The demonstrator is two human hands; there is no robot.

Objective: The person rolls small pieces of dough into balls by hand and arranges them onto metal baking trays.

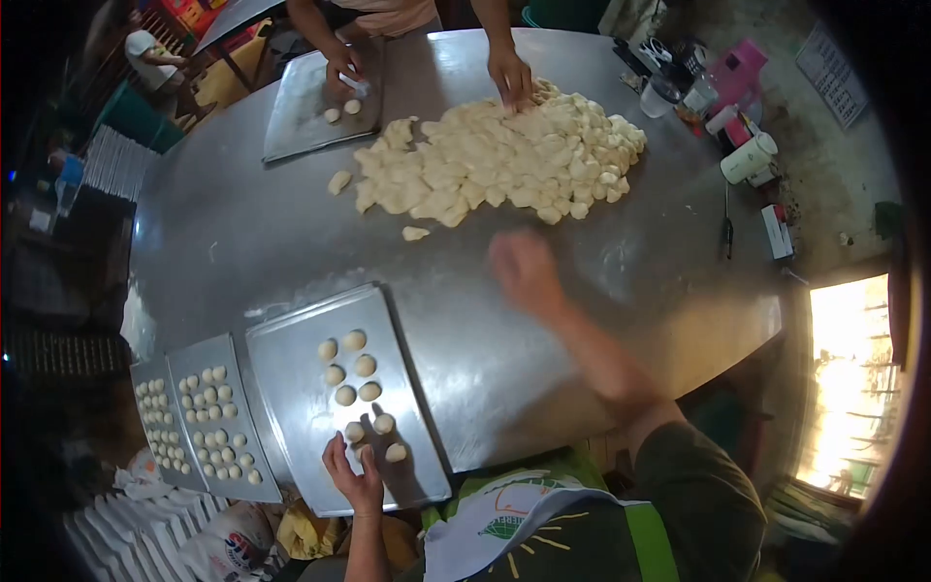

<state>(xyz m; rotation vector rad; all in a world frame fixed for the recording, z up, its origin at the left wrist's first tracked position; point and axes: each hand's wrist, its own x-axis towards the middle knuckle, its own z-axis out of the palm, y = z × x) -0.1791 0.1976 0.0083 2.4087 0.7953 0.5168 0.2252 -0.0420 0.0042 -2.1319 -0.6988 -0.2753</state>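
Note:
My left hand (355, 479) is over the near end of a metal tray (291, 388), its thumb and fingers apart. A small pale dough ball (364, 452) lies just at its fingertips, partly hidden. Several more dough balls (365, 366) sit on this tray in short rows. My right hand (524, 267) is low over the steel table, smeared by motion, so its fingers and anything under them cannot be made out. Just beyond it spreads a big heap of cut dough pieces (465, 165), with a loose dough piece (415, 234) at its near edge.
Across the steel table (213, 233), a co-worker's hand (510, 76) touches the heap; their other hand (343, 70) is over another tray (291, 126) with dough balls. Filled trays (218, 417) stand at left. Jars, a pink appliance (739, 70) and a white jug (749, 158) line the right edge.

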